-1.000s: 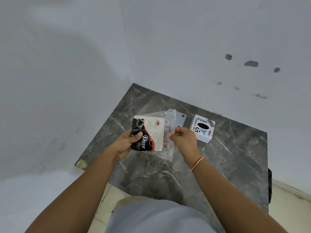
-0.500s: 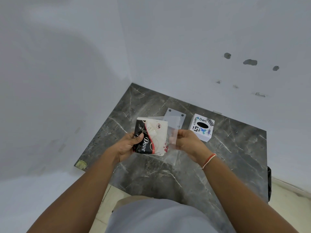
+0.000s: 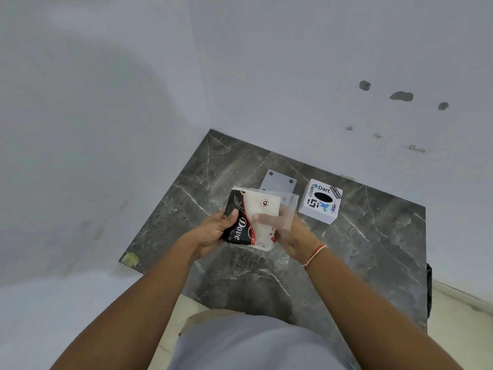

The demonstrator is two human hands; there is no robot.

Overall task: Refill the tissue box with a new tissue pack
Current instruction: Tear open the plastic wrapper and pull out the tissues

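I hold a black, red and white tissue pack (image 3: 262,209) marked "Dove" above the dark marble table (image 3: 373,249). My left hand (image 3: 213,233) grips its black left end, thumb on top. My right hand (image 3: 290,236) is on the pack's right side, thumb pressed on the white face, with the clear plastic wrapper (image 3: 289,209) lying loosely over the fingers. The white cube tissue box (image 3: 320,201), covered in stickers with a black oval slot on top, stands on the table just right of my hands.
A flat white square plate (image 3: 277,181) with dark corner holes lies on the table behind the pack. White walls close in the table at the left and back. A small yellow sticker (image 3: 130,259) marks the table's near left corner.
My right hand has moved from pinching the wrapper's edge to the pack's right side, under the clear plastic. The pack has sunk slightly and tilted.
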